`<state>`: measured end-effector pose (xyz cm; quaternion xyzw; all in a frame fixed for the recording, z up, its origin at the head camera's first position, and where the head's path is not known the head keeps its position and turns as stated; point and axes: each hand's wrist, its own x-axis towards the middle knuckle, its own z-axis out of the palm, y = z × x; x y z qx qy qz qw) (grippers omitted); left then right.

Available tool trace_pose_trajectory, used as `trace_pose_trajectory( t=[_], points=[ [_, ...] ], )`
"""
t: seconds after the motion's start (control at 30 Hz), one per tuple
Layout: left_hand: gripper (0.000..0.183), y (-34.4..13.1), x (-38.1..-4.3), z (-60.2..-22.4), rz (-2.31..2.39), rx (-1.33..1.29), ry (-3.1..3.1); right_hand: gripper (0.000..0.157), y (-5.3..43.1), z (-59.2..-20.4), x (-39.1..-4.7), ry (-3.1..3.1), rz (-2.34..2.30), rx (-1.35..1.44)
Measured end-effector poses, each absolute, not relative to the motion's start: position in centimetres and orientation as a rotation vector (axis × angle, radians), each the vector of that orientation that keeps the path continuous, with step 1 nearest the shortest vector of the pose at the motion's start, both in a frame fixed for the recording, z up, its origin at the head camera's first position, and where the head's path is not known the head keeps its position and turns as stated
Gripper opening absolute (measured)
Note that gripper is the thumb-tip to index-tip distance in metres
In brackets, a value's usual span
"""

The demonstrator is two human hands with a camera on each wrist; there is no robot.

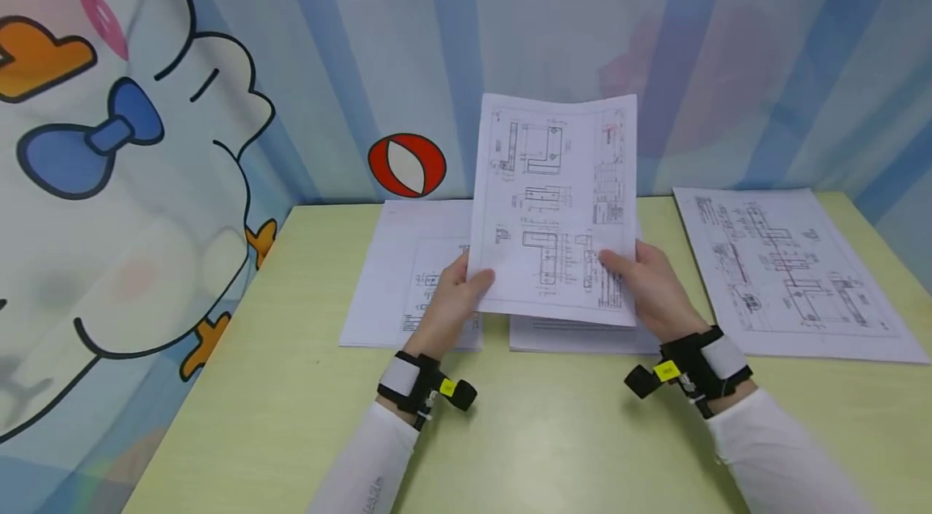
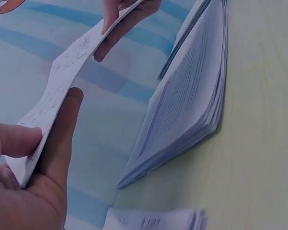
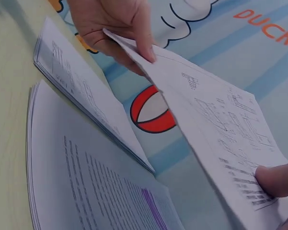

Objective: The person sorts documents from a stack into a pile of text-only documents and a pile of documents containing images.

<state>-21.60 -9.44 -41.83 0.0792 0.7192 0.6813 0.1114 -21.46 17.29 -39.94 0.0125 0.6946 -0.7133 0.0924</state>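
Both hands hold up a thin stack of printed technical drawings point(image 1: 553, 198), tilted toward me above the table. My left hand point(image 1: 455, 295) pinches its lower left edge, thumb on the printed face and fingers behind. On the opposite side, my right hand point(image 1: 655, 287) grips the lower right edge the same way, its thumb point(image 3: 278, 179) lying over printed lines. Beneath the held sheets lies a stack of text pages point(image 2: 187, 91) with a purple mark, mostly hidden in the head view. A stack of drawings point(image 1: 371, 295) lies to its left, partly covered by the held sheets.
A further stack of drawings point(image 1: 801, 279) lies at the right of the pale yellow table point(image 1: 291, 417). Behind the table's back edge hangs a blue striped cloth point(image 1: 349, 36) with a cartoon duck point(image 1: 146, 223) and a red ball print point(image 1: 429, 166).
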Motion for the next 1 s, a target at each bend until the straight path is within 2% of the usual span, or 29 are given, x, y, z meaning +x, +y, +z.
trace_pose_trajectory(
  t=[0.17, 0.4, 0.63, 0.8, 1.0],
  points=[
    [0.03, -12.8, -21.9, -40.6, 1.979, 0.099, 2.233, 0.048, 13.9, -40.2, -22.3, 2.154, -2.095, 0.101],
    [0.033, -16.9, -22.2, -38.8, 1.79, -0.009, 2.488, 0.044, 9.6, -40.5, -22.8, 2.248, -2.064, 0.208],
    [0.047, -20.7, -22.2, -38.8, 1.521, -0.079, 2.642, 0.034, 6.3, -40.7, -22.9, 2.262, -1.988, 0.117],
    [0.046, -23.0, -22.2, -38.7, 1.392, -0.094, 2.678, 0.031, 4.6, -41.3, -23.4, 2.33, -1.834, 0.024],
    [0.045, -25.0, -22.4, -40.0, 1.414, -0.204, 2.677, 0.031, 2.7, -42.5, -23.8, 2.331, -1.757, 0.038]
  ],
)
